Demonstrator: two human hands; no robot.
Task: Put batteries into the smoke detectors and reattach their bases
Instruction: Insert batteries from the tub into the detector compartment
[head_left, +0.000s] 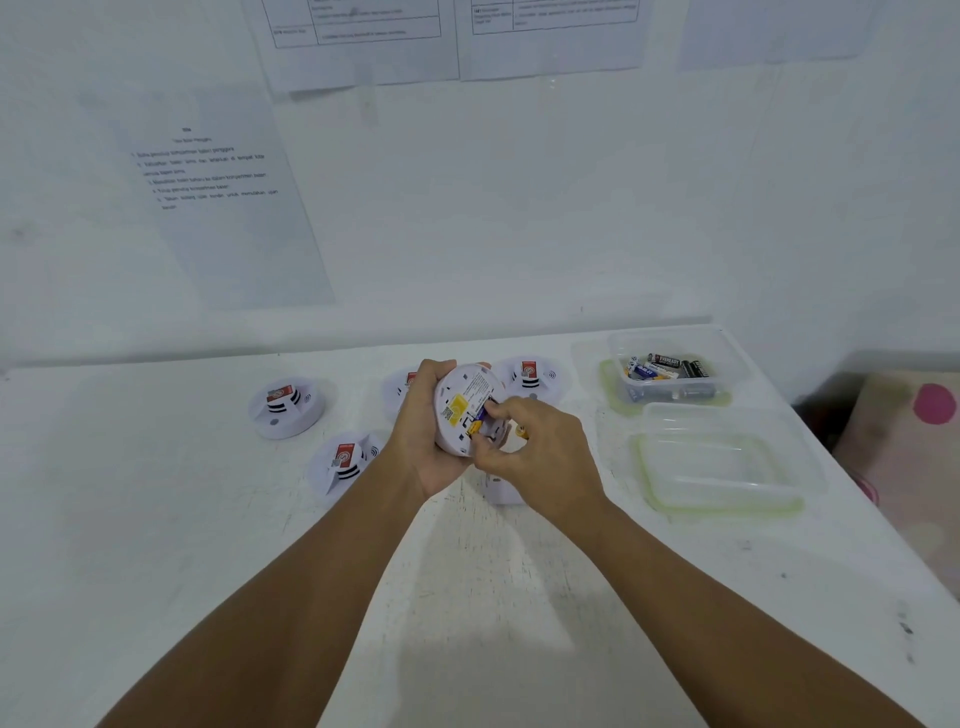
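Cradling the light, rigid plastic smoke detector (464, 410) by its rim, the left hand (427, 436) steadies it while the right hand (535, 447) pinches a small, slippery battery (477, 419) into its slot.

Smoke detector (462, 410): white, round, underside up, tilted, gripped by left-hand fingers (431, 376). Battery (477, 420): yellow-and-blue, in its compartment, under right fingertips (493, 410).
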